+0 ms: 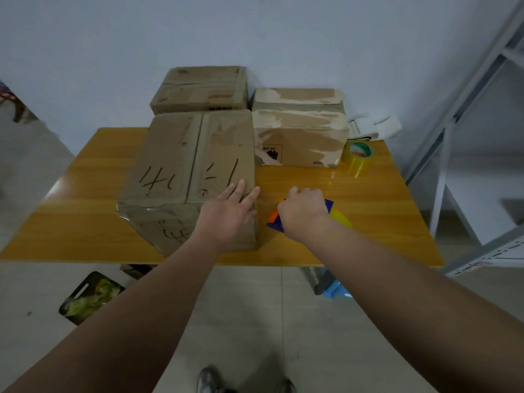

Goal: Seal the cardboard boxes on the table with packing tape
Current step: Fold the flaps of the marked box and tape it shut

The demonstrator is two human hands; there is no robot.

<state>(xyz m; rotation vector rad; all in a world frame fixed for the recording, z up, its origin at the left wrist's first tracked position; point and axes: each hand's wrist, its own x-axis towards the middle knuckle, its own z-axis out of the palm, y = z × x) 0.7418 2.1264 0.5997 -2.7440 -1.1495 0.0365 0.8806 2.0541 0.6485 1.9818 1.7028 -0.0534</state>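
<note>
Three boxes stand closed on the wooden table (85,211), contents unseen: the near box (187,165), the back-left box (200,89) and the back-right box (300,129). A black floor bin (90,297) holds blurry greenish scraps. The left hand (229,214) lies flat, fingers straight, on the near box's right edge. The right hand (303,214) clenches a blue-orange tape dispenser (338,216), mostly hidden, just beside that box. A yellow tape roll (357,156) stands near the back-right box.

The yellow wooden table (382,219) before me stands against a pale wall (113,38). Grey tiles cover the floor (255,321), and metal shelving (441,180) rises past the table's right edge.
</note>
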